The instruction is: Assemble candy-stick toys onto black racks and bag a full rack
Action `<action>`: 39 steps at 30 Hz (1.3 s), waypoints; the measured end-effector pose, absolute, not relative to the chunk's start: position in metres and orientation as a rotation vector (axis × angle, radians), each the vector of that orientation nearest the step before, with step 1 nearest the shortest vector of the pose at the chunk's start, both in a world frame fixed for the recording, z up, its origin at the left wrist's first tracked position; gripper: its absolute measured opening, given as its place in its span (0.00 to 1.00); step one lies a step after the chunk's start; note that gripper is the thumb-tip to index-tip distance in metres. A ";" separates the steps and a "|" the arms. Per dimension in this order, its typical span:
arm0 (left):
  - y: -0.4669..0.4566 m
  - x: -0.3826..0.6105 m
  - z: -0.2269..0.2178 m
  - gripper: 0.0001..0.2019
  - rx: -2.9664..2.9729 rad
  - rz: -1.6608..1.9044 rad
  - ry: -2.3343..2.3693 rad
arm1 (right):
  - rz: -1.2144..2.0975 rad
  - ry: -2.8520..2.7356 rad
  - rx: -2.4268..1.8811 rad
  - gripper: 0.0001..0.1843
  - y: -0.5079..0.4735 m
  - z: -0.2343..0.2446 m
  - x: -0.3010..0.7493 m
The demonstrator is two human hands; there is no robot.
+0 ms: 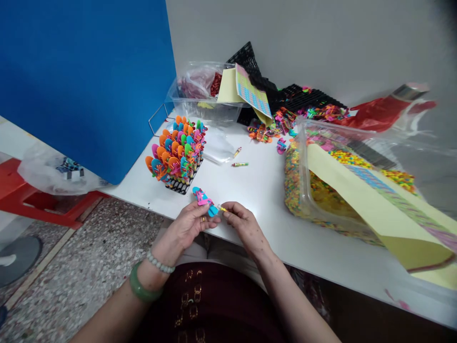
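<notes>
My left hand (191, 221) pinches a small blue plastic flip-flop-shaped piece with a pink strap (204, 200) between thumb and fingers, just in front of the table edge. Close beside it, my right hand (244, 224) grips a thin yellow stick with a pale, clear-looking end (222, 208). That end points at the blue piece; whether they touch I cannot tell. Beyond my left hand, a black grid rack (180, 185) holds rows of similar orange, blue, green and pink pieces (178, 150) standing upright. Two small crayon-like sticks (240, 165) lie on the white table.
At right stands a clear tub (303, 166) of tiny colourful pieces, with sticker sheets (342, 178) across it. Loose coloured pieces (266, 133) and black racks (300, 97) are piled behind. A clear container (221, 112) stands at the back; a blue panel (89, 81) borders the left.
</notes>
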State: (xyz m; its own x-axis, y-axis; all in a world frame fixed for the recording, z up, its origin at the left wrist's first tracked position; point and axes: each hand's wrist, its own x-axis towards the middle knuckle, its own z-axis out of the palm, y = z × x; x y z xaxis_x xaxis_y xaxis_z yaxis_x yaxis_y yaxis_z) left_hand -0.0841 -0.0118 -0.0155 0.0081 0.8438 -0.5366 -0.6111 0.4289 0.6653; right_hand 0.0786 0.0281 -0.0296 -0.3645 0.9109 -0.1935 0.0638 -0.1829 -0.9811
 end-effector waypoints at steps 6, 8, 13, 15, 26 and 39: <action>-0.010 -0.082 -0.021 0.12 0.284 1.210 1.149 | 1.646 -1.360 -1.198 0.10 0.021 -0.033 0.074; -0.008 -0.081 -0.023 0.11 0.281 1.215 1.167 | 1.618 -1.400 -1.211 0.10 0.020 -0.037 0.073; -0.011 -0.080 -0.026 0.10 0.324 1.217 1.124 | 1.356 -1.792 -1.244 0.08 0.013 -0.045 0.072; -0.012 -0.079 -0.026 0.12 0.320 1.234 1.107 | 1.251 -1.851 -1.219 0.07 0.013 -0.044 0.074; -0.008 -0.074 -0.024 0.16 0.155 1.289 1.029 | 1.583 -1.052 -1.041 0.12 0.020 -0.024 0.069; -0.006 -0.066 -0.027 0.17 0.113 1.339 1.009 | 1.088 -1.628 -1.120 0.06 0.009 -0.039 0.068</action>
State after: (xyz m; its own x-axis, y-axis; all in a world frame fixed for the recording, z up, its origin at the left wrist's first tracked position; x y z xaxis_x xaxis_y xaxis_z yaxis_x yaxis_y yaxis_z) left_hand -0.0658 -0.0063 -0.0275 -0.1045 0.8368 -0.5374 -0.7472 0.2905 0.5978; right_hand 0.0681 0.0085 -0.0393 -0.2296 0.9587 0.1681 0.2116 0.2177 -0.9528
